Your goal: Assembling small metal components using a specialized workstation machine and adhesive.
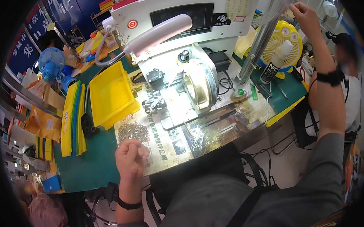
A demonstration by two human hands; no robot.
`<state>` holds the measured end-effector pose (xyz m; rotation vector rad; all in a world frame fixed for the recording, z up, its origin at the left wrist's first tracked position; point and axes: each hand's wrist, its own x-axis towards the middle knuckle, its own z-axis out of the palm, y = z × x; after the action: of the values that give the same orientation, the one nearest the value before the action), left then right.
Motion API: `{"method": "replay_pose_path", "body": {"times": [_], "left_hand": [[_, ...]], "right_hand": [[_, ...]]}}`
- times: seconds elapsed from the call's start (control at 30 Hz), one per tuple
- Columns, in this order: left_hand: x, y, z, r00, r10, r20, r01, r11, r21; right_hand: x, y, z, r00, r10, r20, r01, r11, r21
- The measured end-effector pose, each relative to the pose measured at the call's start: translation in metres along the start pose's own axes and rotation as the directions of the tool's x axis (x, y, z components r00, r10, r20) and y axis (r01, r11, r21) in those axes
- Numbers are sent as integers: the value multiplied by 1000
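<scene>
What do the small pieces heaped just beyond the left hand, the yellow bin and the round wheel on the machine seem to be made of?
Small pieces: probably metal, silvery and glinting under the lamp.
Yellow bin: likely moulded plastic, evenly coloured with a soft sheen.
Wheel: apparently metal, given its bright, shiny rim, though glare leaves this open.

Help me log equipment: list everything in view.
Machine: 1, white, far centre
Lamp: 1, whitish, before machine
Ring: 1, metallic, machine's front
Tray: 1, yellow, left of machine
Metal pieces: uncounted, silvery, near tray
Stacked strips: uncounted, multicoloured, left of tray
Bottle: 1, black/white, right of machine
Fans: 2, yellow right, blue left
Tabletop: 1, green, around machine
Clutter: uncounted, mixed, both sides
People: at least 2, pale clothing, right, lower left
Left hand: 1, bare, by pieces
Right hand: 1, bare, upper right
</scene>
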<state>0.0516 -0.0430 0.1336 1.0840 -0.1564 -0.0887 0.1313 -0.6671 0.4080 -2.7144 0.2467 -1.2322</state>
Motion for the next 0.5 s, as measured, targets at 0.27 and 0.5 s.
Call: {"method": "replay_pose_path", "body": {"times": [0.27,0.5], "left_hand": [[4,-19,-25,999,43,-1,-43,996,-80],[1,-22,-25,998,52,-42,-52,999,17]], "right_hand": [[68,114,72,851,20,524,270,840,-471],[73,114,94,609,77,789,538,691,-483]]}}
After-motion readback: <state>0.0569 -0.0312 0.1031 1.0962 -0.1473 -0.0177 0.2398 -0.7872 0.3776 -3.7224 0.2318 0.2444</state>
